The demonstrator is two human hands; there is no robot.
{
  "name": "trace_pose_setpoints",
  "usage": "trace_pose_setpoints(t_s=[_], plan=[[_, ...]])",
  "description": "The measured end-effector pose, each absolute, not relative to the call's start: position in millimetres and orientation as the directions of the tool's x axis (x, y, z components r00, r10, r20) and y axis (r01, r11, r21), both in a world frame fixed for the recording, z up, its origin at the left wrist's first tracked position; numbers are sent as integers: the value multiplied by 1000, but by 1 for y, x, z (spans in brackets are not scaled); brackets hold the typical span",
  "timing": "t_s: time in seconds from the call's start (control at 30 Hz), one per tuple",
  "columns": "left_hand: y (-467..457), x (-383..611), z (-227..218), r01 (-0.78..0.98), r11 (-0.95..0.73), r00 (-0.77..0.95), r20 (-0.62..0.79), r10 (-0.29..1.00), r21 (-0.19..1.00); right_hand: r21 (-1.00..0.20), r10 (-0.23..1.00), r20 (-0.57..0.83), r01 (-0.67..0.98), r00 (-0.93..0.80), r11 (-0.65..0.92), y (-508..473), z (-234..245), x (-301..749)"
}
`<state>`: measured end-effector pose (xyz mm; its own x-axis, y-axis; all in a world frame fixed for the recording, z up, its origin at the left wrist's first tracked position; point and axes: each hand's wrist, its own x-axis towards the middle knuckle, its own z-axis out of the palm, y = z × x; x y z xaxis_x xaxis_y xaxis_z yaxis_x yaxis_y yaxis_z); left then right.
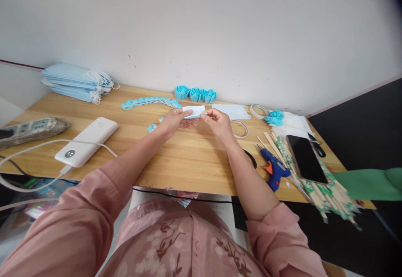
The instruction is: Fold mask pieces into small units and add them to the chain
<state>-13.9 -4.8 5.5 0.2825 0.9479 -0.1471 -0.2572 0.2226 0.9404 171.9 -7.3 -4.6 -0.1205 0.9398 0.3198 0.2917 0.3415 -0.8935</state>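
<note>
Above the middle of the table, my left hand [174, 123] grips a small folded face mask piece [194, 109], white on top with light blue along its lower edge. The thumb of this hand lies across the piece. At the right end, the thumb and fingers of my right hand [218, 122] pinch its edge. Behind my left hand curves a folded light blue strip [147, 101]. Small blue folded pieces [152, 127] lie by my left wrist. Three blue fabric flowers [195, 94] stand near the wall. A flat face mask [230, 111] rests beyond my right hand.
At the left are a stack of face masks [73, 82], a white power bank [88, 141] with its cable and a power strip [37, 130]. Tape rolls [240, 129], another blue flower [274, 117], a blue glue gun [274, 168], wrapped chopsticks [333, 197] and a phone [306, 159] occupy the right.
</note>
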Motion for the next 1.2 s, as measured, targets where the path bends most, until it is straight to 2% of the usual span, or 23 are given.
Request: trace_pose_setpoints(t_s=[0.37,0.53,0.77,0.93,1.07,1.2], plan=[[-3,-13,3,-260,221,311,-135,941,940,-899,947,310,298,-85,321,-4,-10,172],[-4,-14,2,-213,166,351,-83,933,963,-892,942,326,305,-73,333,-4,-10,173],[-4,-13,0,-210,102,268,-43,962,972,-891,943,321,311,-86,331,-3,-11,172],[-5,-12,2,-159,63,186,-33,982,985,-931,949,279,200,-145,304,0,-15,171],[-5,-10,2,-121,19,189,4,982,992,-960,950,236,104,-205,261,0,-14,169],[-5,-9,1,-74,-19,207,34,978,997,-958,950,230,123,-210,259,0,-16,171]])
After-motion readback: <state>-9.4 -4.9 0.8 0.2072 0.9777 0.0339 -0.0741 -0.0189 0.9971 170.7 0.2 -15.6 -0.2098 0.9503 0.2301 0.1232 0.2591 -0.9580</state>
